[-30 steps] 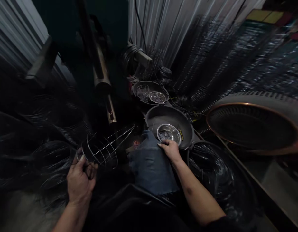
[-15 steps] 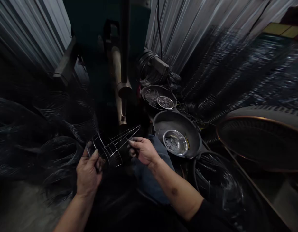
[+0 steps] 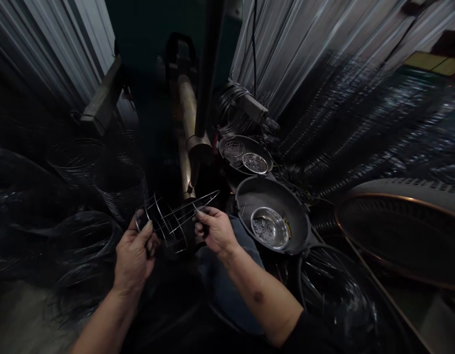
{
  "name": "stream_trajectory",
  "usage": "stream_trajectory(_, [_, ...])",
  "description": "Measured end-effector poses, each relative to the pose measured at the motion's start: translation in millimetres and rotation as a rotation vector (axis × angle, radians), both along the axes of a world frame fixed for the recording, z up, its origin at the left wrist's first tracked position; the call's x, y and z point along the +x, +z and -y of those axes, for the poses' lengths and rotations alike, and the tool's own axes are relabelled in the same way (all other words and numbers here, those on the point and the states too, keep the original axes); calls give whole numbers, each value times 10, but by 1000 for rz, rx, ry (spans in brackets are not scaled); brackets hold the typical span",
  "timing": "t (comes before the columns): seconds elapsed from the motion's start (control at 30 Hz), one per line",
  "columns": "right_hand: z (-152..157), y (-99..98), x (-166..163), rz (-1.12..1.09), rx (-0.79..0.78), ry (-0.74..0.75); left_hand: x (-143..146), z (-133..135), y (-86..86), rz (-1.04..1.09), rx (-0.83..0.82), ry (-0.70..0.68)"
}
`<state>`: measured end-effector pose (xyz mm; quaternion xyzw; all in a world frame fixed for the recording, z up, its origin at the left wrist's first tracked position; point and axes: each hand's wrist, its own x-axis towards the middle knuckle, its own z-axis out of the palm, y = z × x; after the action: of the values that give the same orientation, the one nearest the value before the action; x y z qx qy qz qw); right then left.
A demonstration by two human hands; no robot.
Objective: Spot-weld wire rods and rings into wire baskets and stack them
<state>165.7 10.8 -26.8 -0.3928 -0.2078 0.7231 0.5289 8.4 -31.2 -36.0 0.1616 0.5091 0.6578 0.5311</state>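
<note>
Near a ribbed wall (image 3: 286,64), the left hand (image 3: 133,255) grips a wire frame (image 3: 178,227) before the post (image 3: 198,143) while the right hand (image 3: 216,230), lately near the bowl (image 3: 280,226), pinches (on what, unclear) at its far end, joining in

And the right hand (image 3: 214,231) is away from the steel bowl (image 3: 278,226), out over on the wire frame (image 3: 170,223), fingertips up at its long wires (whether they pinch anything small there is too dim to tell). The forearm now cuts across the blue-clothed leg (image 3: 218,285), hiding much of it. The view swings too: bowl and near pan (image 3: 249,191) now sit lower and farther right!
</note>
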Motion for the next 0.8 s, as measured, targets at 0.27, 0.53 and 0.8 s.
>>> stream_trajectory(0.27, [-223, 89, -58, 0, 59, -28, -84, -274, 131, -49, 55, -51])
stream_trajectory(0.53, [-341, 132, -82, 22, 71, -39, -155, -428, 185, -49, 35, -119])
stream_trajectory(0.8, [-331, 104, -69, 21, 38, -40, -150, -438, 259, -52, -11, -120])
